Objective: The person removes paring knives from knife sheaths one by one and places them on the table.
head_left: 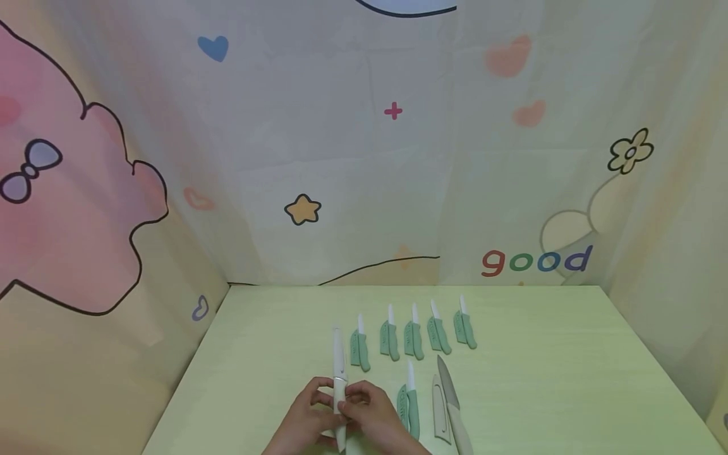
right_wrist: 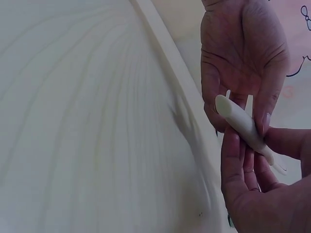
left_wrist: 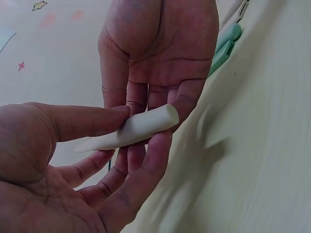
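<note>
Between both hands, a knife with a cream handle (head_left: 340,404) points away from me, its pale blade end (head_left: 339,351) uppermost. Whether a cover sits over that blade is hard to tell. My left hand (head_left: 307,417) holds the handle from the left, thumb and fingertips against it. From the right, my right hand (head_left: 375,412) pinches the same handle between thumb and fingers. In the left wrist view the rounded butt of the handle (left_wrist: 150,124) shows between the fingers; the right wrist view shows the handle (right_wrist: 240,121) too.
Right of the hands lie a small green knife (head_left: 413,411) with its green sheath (head_left: 402,404), then a cream sheath (head_left: 440,407) beside a larger bare-bladed knife (head_left: 449,385). Farther back, several green knives (head_left: 418,341) with sheaths form a row. A printed curtain (head_left: 352,126) hangs behind the table (head_left: 569,366).
</note>
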